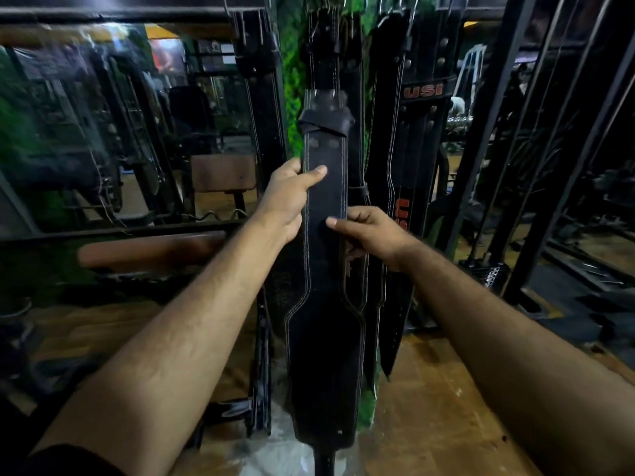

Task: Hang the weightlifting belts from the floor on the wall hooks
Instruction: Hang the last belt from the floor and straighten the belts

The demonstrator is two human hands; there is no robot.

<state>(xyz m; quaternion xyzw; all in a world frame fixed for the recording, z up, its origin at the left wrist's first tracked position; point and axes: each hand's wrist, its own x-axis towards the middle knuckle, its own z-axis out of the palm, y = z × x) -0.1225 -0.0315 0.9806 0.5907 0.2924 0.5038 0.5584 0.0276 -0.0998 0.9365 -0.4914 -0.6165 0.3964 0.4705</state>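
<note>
**Weightlifting belt, black, held upright at the wall rack**

Weightlifting belt: black leather with pale double stitching along both edges, hanging vertically in front of the person; wide back section low, narrow strap section above, a dark loop wrapped around it near the top; its upper end rises among the hanging belts, attachment unclear

Left hand: grips the belt's left edge on the narrow section, thumb laid across the front face, fingers curled behind

Right hand: lower down, pinches the belt's right edge, thumb on the front, fingers tucked behind

Floor: worn brown surface under the belt's lower end

Hung belts: several black belts just behind and beside the held one, one with red USI lettering, suspended from metal hooks at the top edge of view

Green wall: leafy covering visible between the belts

Mirror: to the left, blurred, reflecting gym equipment

Black steel frame: to the right, cables behind it
</note>
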